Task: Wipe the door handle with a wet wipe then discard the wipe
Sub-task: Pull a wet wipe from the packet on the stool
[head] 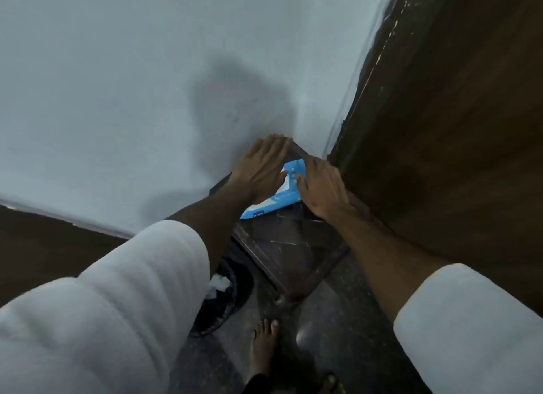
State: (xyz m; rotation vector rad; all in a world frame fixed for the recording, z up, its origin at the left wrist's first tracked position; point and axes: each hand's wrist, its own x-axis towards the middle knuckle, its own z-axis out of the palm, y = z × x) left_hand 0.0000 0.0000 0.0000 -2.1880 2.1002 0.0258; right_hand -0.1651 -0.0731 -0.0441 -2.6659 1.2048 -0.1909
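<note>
A blue and white pack of wet wipes lies on a small dark table in the corner between the wall and the door. My left hand rests flat on the pack's left side, fingers together and stretched out. My right hand lies on its right side, fingertips on the blue top. Neither hand holds a loose wipe. The dark brown wooden door fills the right side; its handle is out of view.
A black bin stands on the floor left of the table, with crumpled white wipes inside. A pale wall rises behind. My bare foot stands on the dark speckled floor below the table.
</note>
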